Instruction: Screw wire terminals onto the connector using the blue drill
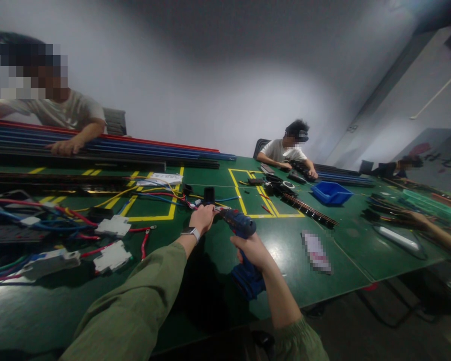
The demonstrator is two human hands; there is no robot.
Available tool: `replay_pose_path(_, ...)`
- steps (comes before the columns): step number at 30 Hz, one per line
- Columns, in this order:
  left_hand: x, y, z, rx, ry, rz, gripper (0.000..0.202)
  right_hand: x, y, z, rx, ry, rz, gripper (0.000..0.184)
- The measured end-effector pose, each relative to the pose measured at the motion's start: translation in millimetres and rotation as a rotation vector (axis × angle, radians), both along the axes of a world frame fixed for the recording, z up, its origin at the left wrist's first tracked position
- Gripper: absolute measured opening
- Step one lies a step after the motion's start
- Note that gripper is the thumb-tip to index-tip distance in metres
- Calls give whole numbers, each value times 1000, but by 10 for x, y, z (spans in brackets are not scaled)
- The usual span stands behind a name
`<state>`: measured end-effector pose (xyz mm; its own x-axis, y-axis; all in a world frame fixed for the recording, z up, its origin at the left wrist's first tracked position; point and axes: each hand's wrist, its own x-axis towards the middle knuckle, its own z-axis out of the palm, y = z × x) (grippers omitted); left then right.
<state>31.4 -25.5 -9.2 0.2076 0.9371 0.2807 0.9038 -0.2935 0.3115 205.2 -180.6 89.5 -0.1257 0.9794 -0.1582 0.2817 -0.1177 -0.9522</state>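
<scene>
The blue power drill (pixel 244 224) has a rounded blue rear, a darker nose and a thick blue base below its handle. It is tilted, its nose toward the far left of the green worktop (pixel 281 245) and its base nearer the near edge. The right hand (pixel 253 250) is clamped round the handle. The left hand (pixel 203 218) is at the nose, just beside a small black block (pixel 209 194); I cannot tell whether its fingers grip anything. The hands are near each other but apart, the drill between them. Toward the worktop's left edge lie white connectors (pixel 114 226) and a short red cable (pixel 145 243). Farther right, toward the far edge, sits a blue tray (pixel 325 196). At the far left edge, a co-worker's hand (pixel 67 146) rests at long coloured bars (pixel 135 145).
</scene>
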Motion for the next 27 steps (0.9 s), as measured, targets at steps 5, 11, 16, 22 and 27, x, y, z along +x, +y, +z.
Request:
replay_pose_path(5,2,5,5,2,-6,-23,49,-2,-2,-8,18,11,-1,18)
replay_pose_path(11,1,-17,35,-22,-23,-19,47,-11,-17,24,2,-2,3,16)
replay_pose_path(16,3,-38,60,-25,-15,-15,45,-15,-18,28,-6,1,5,19)
replay_pose_path(22,7,-58,85,-16,-22,-21,46,-11,-19,23,8,3,8,21)
replay_pose_path(27,10,-51,74,-30,-24,-6,46,-20,-27,47,-5,11,-4,27)
